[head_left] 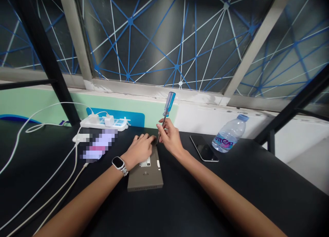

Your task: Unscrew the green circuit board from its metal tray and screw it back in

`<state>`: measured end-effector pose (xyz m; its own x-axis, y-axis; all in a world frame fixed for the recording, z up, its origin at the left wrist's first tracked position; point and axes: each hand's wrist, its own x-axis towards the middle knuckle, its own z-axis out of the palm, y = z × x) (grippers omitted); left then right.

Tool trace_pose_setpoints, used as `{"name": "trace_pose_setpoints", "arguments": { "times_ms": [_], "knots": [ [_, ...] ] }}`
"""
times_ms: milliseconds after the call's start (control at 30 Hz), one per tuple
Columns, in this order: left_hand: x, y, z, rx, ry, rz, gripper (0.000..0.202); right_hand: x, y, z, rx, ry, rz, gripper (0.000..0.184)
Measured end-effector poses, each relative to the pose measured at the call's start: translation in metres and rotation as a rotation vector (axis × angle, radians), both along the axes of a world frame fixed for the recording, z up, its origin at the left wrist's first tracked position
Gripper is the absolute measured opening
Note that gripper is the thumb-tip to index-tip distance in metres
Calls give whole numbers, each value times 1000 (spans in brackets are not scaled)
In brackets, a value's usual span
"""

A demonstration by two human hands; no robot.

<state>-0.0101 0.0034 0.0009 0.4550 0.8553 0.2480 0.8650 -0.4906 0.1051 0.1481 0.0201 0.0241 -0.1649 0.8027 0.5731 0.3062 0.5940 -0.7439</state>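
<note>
A flat grey-brown electronic box [146, 180] lies on the black table, with a white label and a small pale patch at its right edge. My left hand [140, 148] rests across the box's far part, fingers spread out and lying on it. A screwdriver [168, 105] with a clear and blue handle stands nearly upright, leaning a little right. My right hand [170, 135] pinches it by the metal shaft, below the handle. Its tip points down at the box's far right edge; whether it touches there I cannot tell.
A black phone [204, 148] and a tilted water bottle [229, 134] are on the right. To the left, a white power strip [117, 123] with plugs stands behind a blurred lit phone [99, 147]. White cables [56, 173] run across the left table. A wall and windows border the back.
</note>
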Motion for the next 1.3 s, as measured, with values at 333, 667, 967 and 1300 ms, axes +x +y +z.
{"name": "trace_pose_setpoints", "arguments": {
  "times_ms": [333,667,967,1300],
  "knots": [
    [0,-3,0,-13,-10,0,35,-1,-1,-1,6,-29,20,23],
    [0,-2,1,-3,0,-11,34,7,8,8,-115,-13,161,33],
    [0,-5,4,-37,-5,-2,37,14,3,31,-252,-148,321,35],
    [-1,-3,1,-32,9,0,34,11,14,20,-411,158,287,40]
  ]
}}
